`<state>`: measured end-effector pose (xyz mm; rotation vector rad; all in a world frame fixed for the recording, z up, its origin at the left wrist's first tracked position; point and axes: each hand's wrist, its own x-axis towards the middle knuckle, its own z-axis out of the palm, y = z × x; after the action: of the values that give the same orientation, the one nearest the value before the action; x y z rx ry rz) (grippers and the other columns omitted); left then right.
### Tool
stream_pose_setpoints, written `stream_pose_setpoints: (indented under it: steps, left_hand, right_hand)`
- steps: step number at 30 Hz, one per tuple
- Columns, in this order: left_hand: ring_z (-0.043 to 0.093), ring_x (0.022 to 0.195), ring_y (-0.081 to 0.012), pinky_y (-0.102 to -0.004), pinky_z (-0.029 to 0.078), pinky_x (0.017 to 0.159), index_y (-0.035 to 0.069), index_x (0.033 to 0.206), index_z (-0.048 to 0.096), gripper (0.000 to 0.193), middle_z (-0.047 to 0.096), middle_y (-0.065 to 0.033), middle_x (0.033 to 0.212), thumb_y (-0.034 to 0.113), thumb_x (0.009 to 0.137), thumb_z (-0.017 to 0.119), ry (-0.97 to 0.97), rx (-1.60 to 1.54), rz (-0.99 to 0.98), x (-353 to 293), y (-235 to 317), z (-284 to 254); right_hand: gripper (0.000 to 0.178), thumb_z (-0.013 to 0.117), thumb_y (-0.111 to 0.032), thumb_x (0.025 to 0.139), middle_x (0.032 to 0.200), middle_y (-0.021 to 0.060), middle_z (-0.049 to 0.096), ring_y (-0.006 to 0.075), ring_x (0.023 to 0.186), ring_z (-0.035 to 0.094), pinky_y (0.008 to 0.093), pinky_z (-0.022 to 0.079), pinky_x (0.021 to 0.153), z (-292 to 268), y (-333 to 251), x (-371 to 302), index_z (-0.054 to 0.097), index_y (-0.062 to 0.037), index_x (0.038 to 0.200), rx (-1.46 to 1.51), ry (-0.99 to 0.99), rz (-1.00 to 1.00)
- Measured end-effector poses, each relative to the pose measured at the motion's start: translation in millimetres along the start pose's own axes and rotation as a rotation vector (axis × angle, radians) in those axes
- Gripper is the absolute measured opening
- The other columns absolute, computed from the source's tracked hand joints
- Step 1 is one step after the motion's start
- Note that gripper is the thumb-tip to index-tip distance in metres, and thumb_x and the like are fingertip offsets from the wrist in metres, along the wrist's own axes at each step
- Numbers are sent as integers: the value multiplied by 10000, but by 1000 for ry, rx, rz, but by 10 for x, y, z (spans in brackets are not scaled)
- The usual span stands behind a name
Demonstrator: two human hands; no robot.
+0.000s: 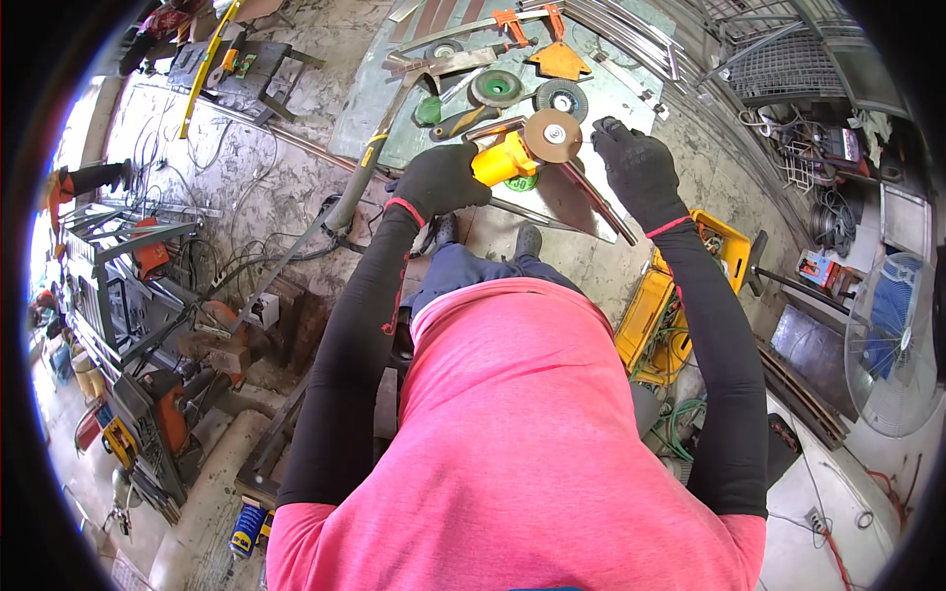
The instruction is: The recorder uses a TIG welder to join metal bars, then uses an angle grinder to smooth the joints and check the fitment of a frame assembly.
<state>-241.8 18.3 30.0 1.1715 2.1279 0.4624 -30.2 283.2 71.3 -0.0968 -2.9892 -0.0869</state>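
My left hand [439, 181], in a black glove, is closed around the body of a yellow angle grinder [505, 158]. A brown disc [552, 136] is fitted on the grinder's head and faces up. Just right of the disc is my right hand [637, 169], also gloved in black. Its fingers are bent together, and whatever they may pinch is too small to make out. Beyond the grinder, a green-centred disc [496, 88] and a grey flap disc [562, 99] lie on the metal-topped table [370, 118].
An orange magnetic square [559, 62], a clamp [511, 27] and a hammer [371, 148] are on the table. An open yellow toolbox [645, 313] stands at the right, with a fan [893, 345] beyond it. Cables cross the floor; another person's gloved arm [97, 177] shows far left.
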Motion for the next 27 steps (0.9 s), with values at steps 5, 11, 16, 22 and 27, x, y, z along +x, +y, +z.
stream_pose_setpoints:
  steps: [5, 11, 16, 22, 27]
  left_hand:
    - [772, 967, -419, -511, 599, 870, 21, 1127, 739, 564, 782, -232, 999, 411, 732, 839, -2, -7, 7, 6, -6, -6]
    - [773, 969, -419, -509, 601, 871, 20, 1129, 739, 561, 784, -232, 1003, 404, 731, 834, 2, -1, 5, 14, -16, 6]
    - [774, 971, -419, -507, 601, 873, 19, 1132, 738, 563, 786, -232, 1007, 406, 734, 830, -7, 2, 1, 23, -17, 7]
    - [783, 957, -401, -506, 606, 872, 65, 1129, 761, 539, 800, -198, 993, 410, 718, 811, 13, 10, -6, -8, -7, 4]
    - [783, 958, -399, -504, 608, 875, 62, 1135, 759, 543, 802, -198, 996, 411, 721, 811, 22, 0, -8, -8, -14, 16]
  right_hand:
    - [221, 704, -127, 982, 1229, 51, 771, 256, 800, 769, 416, 608, 682, -10, 22, 17, 741, -110, 1199, -32, -27, -15]
    - [246, 692, -117, 986, 1241, 59, 769, 263, 810, 771, 416, 613, 689, -7, 50, 27, 735, -104, 1227, -40, -62, -20]
    - [274, 677, -102, 987, 1269, 70, 762, 269, 828, 773, 419, 620, 702, -13, 57, 33, 723, -102, 1258, -59, -111, -14]
    - [306, 671, -62, 976, 1320, 94, 754, 309, 904, 787, 442, 636, 753, -66, 22, 72, 722, -102, 1275, -20, -159, 43]
    - [310, 696, -52, 969, 1287, 117, 773, 357, 972, 785, 462, 646, 806, -133, -56, 34, 744, -122, 1267, 191, 8, 146]
